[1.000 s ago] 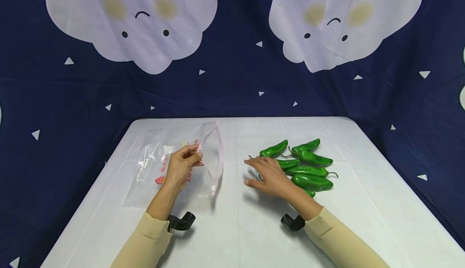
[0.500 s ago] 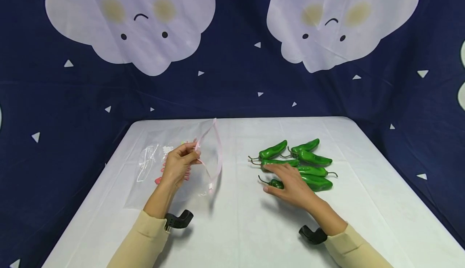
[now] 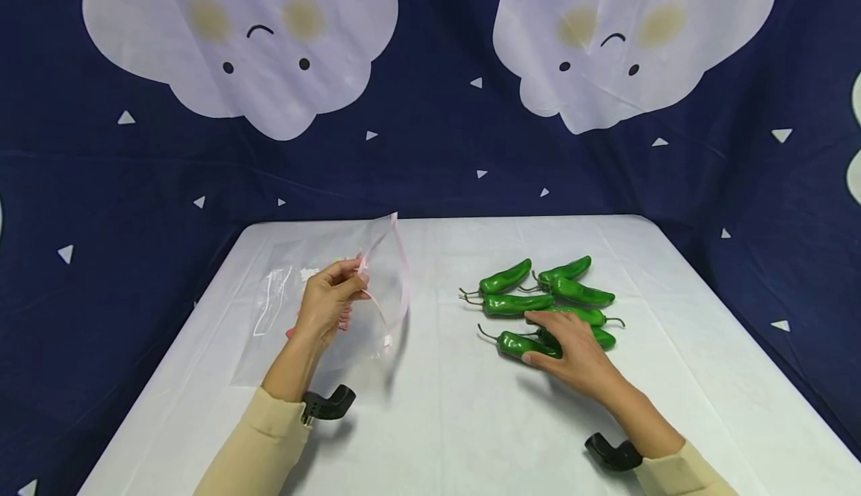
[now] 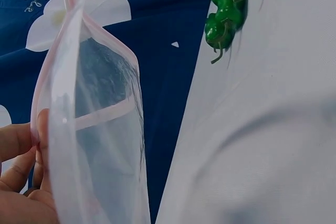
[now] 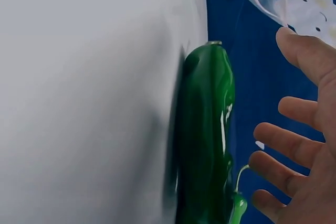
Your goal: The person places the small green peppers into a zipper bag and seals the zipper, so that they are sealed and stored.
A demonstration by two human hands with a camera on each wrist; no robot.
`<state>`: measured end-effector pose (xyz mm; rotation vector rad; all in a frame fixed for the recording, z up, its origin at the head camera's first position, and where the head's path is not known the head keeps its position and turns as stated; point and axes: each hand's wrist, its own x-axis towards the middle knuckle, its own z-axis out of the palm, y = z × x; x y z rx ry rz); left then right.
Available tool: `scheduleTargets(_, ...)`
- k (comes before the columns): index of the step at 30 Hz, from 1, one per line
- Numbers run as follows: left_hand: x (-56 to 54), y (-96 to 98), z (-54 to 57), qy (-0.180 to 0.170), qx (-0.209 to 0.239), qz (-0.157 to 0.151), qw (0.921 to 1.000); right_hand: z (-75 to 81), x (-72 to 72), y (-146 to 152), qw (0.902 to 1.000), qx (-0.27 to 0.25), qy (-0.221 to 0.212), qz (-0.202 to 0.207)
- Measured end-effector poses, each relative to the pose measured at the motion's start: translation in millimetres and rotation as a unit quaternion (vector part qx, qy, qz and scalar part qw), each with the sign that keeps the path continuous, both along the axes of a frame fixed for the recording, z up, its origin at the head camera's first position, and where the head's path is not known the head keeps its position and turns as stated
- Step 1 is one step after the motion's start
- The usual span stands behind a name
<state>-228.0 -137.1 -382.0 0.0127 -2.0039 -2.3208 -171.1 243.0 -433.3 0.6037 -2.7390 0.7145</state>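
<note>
My left hand [image 3: 326, 303] pinches the near lip of a clear zip bag [image 3: 269, 309] between thumb and fingers. The bag's pink-edged mouth gapes to the right; the left wrist view looks into the opening of the bag [image 4: 107, 82]. Several green chili peppers [image 3: 518, 304] lie grouped on the right half of the table. Over the front of that group is my right hand [image 3: 581, 354], its fingers spread and nothing held. It partly hides the peppers beneath. One large green pepper [image 5: 205, 129] shows beside the spread right hand [image 5: 299, 145] in the right wrist view.
A white cloth covers the table [image 3: 430, 421]. Behind it hangs a dark blue curtain [image 3: 430, 160] with printed clouds. Black wrist cameras, left [image 3: 329, 404] and right [image 3: 612, 453], sit at both sleeves.
My right hand has moved right and toward the front, uncovering peppers on the left of the group. My left hand keeps its pinch on the bag, whose mouth has shifted slightly left and up.
</note>
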Motion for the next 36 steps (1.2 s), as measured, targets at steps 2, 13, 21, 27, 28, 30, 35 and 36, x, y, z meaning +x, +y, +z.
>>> scheduleTargets(2,0.1,0.0,1.0,0.002,-0.001,0.0,1.0,-1.6,2.2,3.1,1.0,0.0,0.006,-0.005)
scheduleTargets(13,1.0,-1.0,3.8,0.015,0.013,0.001,0.9998,-7.8,9.6,5.8,0.9995,0.002,0.012,-0.028)
scheduleTargets(21,1.8,-0.8,8.9,0.018,0.017,-0.003,0.9997,-13.1,12.1,9.2,0.999,-0.009,0.004,-0.044)
scheduleTargets(27,2.2,-1.7,11.5,0.021,0.022,-0.006,0.9995,-15.5,14.4,13.8,0.9978,-0.021,-0.013,-0.062)
scheduleTargets(28,2.3,-1.8,11.8,0.02,0.022,-0.006,0.9995,-15.7,14.7,14.5,0.9976,-0.022,-0.015,-0.064)
scheduleTargets(30,2.5,-2.0,12.3,0.019,0.023,-0.008,0.9995,-16.7,15.2,15.7,0.9974,-0.021,-0.018,-0.067)
scheduleTargets(35,2.8,-2.6,12.7,0.021,0.029,-0.013,0.9993,-18.0,16.0,18.6,0.9971,-0.016,-0.019,-0.072)
scheduleTargets(36,2.8,-2.7,12.7,0.022,0.03,-0.014,0.9992,-18.1,15.9,19.1,0.997,-0.016,-0.02,-0.073)
